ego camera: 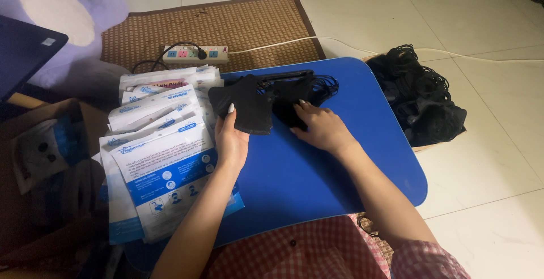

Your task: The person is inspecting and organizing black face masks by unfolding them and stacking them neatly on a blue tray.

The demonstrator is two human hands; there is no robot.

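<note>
The black masks (300, 95) in the small pile on the blue table (317, 171) blend into one dark lump, so it is hard to count them or see where one ends. The box of black masks (425, 100) off to the right of the right hand is just as dark and tangled, and only a bit of its brown edge shows. The stack of white and blue packets (164, 160) lies just beside the left hand, on its left, and hides that side of the table. The cardboard box (39, 160) farther left is dim, and what is inside is hard to make out. The left hand (231, 140) stands on its edge, fingers curled up, thumb pinching one black mask (245, 104) at its lower side. The right hand (322, 127) lies flat, palm down, fingers together, fingertips pressing on the pile just above it.
</note>
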